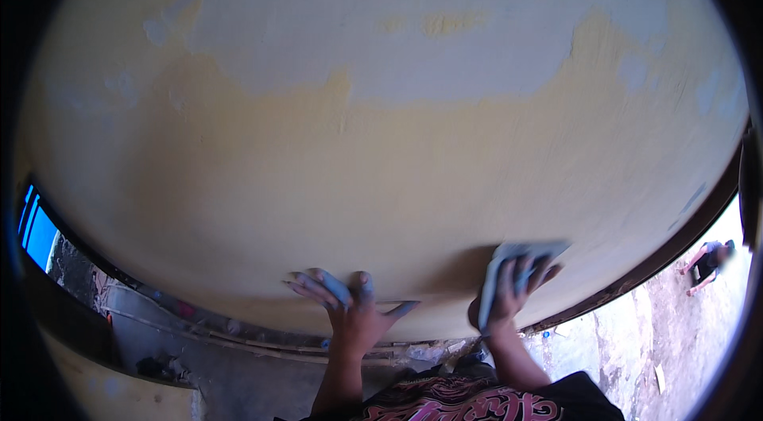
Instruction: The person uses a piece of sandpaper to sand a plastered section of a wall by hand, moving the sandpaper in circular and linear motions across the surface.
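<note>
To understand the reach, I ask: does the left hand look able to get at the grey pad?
Probably yes: the left hand, spread at the wall, appears to hold nothing, and only wall shows between it and the grey pad, though the right hand partly covers that.

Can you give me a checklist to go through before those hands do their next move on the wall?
1. Left hand free: ok, fingers spread, holding nothing.
2. Right hand has the flat pad: ok, fingers over it.
3. Pad fully flat on the wall: cannot tell, it is blurred and partly covered.
4. Wall all one colour: not ok, a big pale patch shows on the yellow above the hands.
5. Other person away from the hands: ok, far off to the right.
</note>
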Demonstrator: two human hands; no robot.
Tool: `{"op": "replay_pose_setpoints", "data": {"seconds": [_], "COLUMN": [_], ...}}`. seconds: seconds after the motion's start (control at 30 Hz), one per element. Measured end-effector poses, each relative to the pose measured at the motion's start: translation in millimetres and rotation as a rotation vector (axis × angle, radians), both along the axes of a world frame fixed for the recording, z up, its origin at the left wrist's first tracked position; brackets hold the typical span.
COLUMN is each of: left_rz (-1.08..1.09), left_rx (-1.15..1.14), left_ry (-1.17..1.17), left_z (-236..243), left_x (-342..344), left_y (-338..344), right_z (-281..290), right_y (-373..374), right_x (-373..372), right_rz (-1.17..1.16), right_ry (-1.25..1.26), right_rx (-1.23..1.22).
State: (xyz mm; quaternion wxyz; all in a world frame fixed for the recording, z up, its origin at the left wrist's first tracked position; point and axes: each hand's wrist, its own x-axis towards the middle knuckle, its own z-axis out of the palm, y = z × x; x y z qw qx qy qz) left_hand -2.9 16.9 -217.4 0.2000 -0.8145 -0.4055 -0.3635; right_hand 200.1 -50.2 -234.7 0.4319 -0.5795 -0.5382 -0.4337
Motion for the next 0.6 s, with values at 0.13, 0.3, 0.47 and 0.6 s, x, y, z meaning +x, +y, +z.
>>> {"op": "replay_pose_setpoints", "data": {"seconds": [0.13, 0.3, 0.47, 0.6], "left_rz": [-0.008, -0.021, -0.022, -0.027], "left_rx": [-0.043, -0.041, -0.092, -0.07], "left_ry": [-0.054, -0.115, -0.039, -0.022], "left_z": [-5.6, -7.3, -5.1, -0.8], "left_x": [-1.9, -3.2, -4.0, -4.9], "left_y": [-2.4, 0.7, -2.3, -1.9], "right_z": [15.0, 56.8, -0.9, 66.3], "right_y": [-4.6, 3.1, 3.0, 7.5], "right_x": [-1.9, -2.5, 7.2, 4.7], "right_rz": [-0.037, -0.02, -0.101, -0.091], "right_ry": [-0.04, 0.063, -0.002, 0.215], "right_rx": [-0.108, -0.005, -0.004, 0.09]}}
